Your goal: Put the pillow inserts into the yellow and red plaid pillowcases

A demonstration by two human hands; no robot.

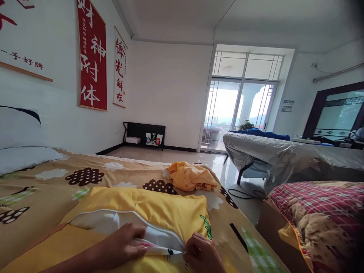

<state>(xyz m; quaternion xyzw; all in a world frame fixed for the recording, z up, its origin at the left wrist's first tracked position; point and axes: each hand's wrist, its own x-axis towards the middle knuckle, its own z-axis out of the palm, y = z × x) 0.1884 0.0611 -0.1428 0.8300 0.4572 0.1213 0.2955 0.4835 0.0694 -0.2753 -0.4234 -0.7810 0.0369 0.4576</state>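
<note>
Both my hands work at the near bed edge: left hand (125,244) pins the yellow pillowcase (159,212) opening, right hand (202,253) pinches its zipper pull (182,251). White pillow (113,223) shows inside. Zipping seems underway; closing it needs a steady pull.

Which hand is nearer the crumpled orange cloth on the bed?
Right. The right hand lies below the orange cloth, at the pillowcase opening; the left hand is farther left.
</note>
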